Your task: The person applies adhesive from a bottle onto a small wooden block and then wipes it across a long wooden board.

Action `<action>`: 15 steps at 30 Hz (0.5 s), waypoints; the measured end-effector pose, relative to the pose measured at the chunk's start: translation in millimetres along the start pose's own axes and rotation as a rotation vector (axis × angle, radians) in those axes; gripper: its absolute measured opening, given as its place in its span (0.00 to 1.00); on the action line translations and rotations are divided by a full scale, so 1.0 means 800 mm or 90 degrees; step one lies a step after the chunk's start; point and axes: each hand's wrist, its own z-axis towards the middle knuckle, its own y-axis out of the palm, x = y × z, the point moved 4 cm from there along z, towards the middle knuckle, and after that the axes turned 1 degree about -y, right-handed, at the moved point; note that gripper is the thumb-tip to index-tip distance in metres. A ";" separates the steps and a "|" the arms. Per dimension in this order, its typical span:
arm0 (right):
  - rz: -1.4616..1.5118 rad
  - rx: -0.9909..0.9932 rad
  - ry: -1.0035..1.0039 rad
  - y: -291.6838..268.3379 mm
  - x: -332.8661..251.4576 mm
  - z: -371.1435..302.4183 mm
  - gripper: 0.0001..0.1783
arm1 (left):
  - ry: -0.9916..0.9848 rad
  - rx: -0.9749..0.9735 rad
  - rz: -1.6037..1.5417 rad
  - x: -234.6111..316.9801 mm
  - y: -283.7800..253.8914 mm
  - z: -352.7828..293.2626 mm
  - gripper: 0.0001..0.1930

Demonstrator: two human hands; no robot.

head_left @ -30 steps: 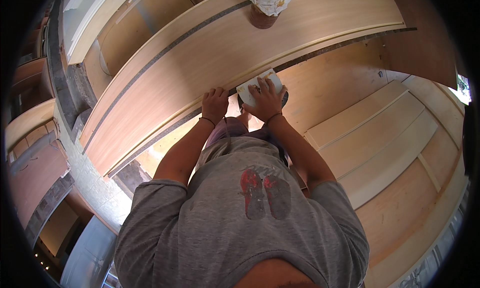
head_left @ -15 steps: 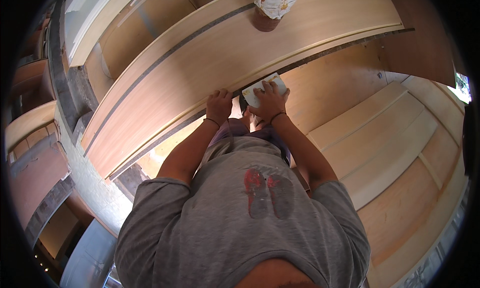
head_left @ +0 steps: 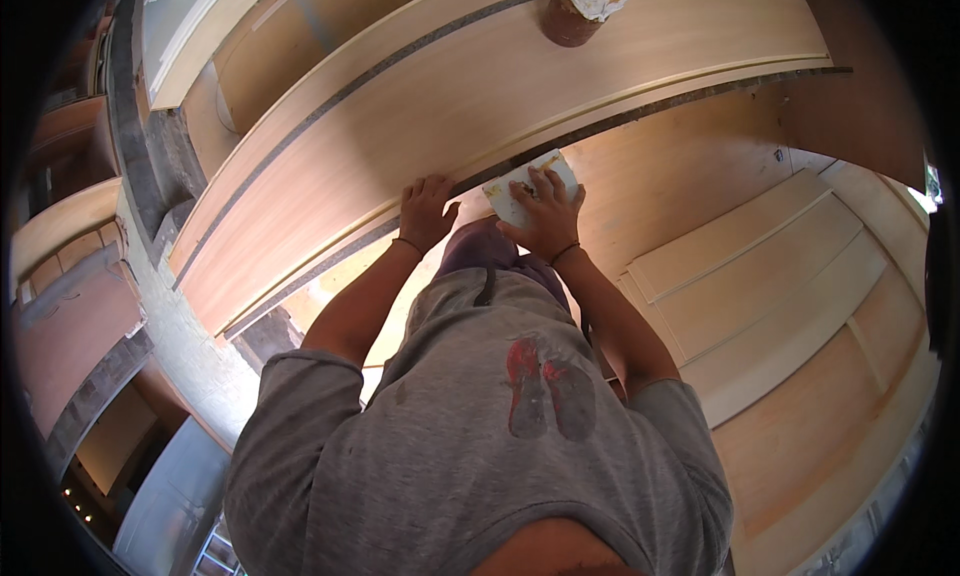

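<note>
A long pale wood panel [head_left: 350, 156] lies across in front of me, with a thin light strip along its near edge and a dark band beneath. My left hand [head_left: 427, 211] rests on that near edge, fingers over the strip and thumb apart. Just to its right, my right hand [head_left: 550, 208] grips a whitish flat square plate [head_left: 508, 200] with brown stains, its fingers spread over the top face. The plate's upper end is close to the panel's dark edge; whether they touch, I cannot tell. Toward the far side of the panel stands a brown tub [head_left: 570, 23] with a smeared white lining.
Several stacked wood boards [head_left: 760, 266] lie to my right. A reddish-brown upright panel [head_left: 850, 106] stands at the far right end. On the left are a grey-white ledge [head_left: 180, 336], curved wooden pieces and a bluish panel [head_left: 175, 496]. My legs are close to the panel's near edge.
The view has shifted a little, so the tub sits further right and higher in the picture. My left hand has moved slightly left along the edge, its thumb now further out. The right hand keeps the plate.
</note>
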 end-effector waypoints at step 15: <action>-0.077 -0.034 0.036 0.050 -0.032 -0.002 0.37 | 0.043 0.085 0.022 -0.015 0.004 -0.019 0.11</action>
